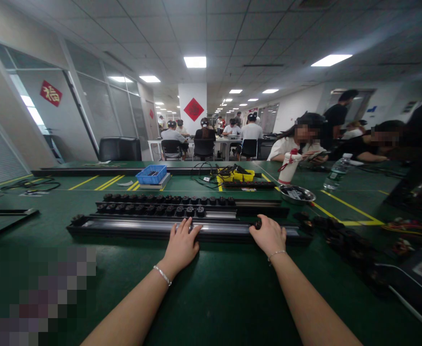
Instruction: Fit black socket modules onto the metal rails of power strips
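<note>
A long black rail with a shiny metal channel (131, 226) lies lengthwise before me on the green table. My left hand (184, 244) rests on its middle, fingers spread, holding nothing. Near the rail's right part, my right hand (271, 236) has thumb and fingers closed on a small black round part (258, 224), partly hidden by the fingers. One similar black part (78, 220) sits at the rail's left end. Just behind, two shorter rails carry rows of black knob-like parts (153, 210). More dark parts (340, 235) lie in a line to the right.
Farther back are a blue bin (152, 175), yellow trays (244, 176) with black cables, and a metal bowl (297, 194). A white bottle (289, 167) and a clear water bottle (337, 172) stand at right. Co-workers (300, 139) sit across the table.
</note>
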Demonstrator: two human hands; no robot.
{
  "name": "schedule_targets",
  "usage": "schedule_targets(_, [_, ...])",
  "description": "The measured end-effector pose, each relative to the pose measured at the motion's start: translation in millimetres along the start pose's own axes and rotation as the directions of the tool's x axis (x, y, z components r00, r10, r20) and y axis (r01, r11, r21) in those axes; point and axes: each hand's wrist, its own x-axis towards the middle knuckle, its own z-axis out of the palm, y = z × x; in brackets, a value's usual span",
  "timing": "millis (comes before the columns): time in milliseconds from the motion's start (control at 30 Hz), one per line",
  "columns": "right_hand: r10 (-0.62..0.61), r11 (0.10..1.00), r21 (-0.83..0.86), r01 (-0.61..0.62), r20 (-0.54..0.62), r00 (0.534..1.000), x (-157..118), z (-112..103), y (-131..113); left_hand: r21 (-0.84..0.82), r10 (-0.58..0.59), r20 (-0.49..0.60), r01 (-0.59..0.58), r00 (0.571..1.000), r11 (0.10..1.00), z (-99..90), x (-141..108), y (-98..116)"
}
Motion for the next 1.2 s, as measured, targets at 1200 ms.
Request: schedule_targets(1200, [0.141, 0.987, -0.080, -0.137, 0.039, 0.989, 17, -9, 37, -0.003, 0.019, -0.027, -0.019, 0.999, 1.000, 0.7, -1, -1])
